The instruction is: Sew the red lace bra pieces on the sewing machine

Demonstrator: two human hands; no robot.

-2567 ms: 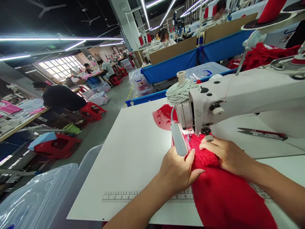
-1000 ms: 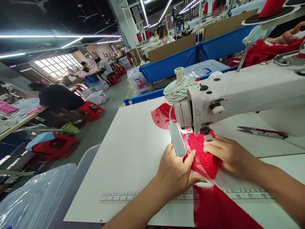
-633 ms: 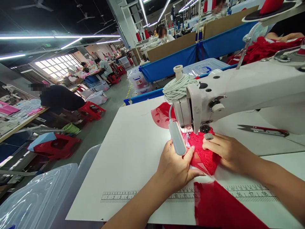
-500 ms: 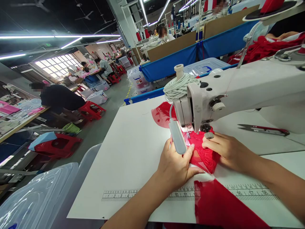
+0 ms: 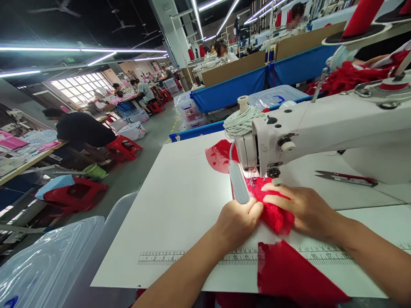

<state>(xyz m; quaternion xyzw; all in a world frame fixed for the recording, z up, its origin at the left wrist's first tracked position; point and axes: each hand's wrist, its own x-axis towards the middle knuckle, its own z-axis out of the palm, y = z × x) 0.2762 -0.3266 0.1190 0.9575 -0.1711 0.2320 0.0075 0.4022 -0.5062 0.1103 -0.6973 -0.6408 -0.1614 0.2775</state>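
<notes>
Red lace piece sat under the sewing machine needle on the white table. Left hand was curled, pinching its near edge beside the lamp. Right hand lay flat on top, fingers stretched out. Thread snips lay well off right.

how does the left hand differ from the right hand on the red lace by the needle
The left hand is curled, its grip pinching the near left edge of the red lace. The right hand lies flat on top of it, fingers stretched out. The left hand sits just below the lamp, while the right hand's fingertips reach under the head of the sewing machine. Both touch the same lace on the white table.
</notes>
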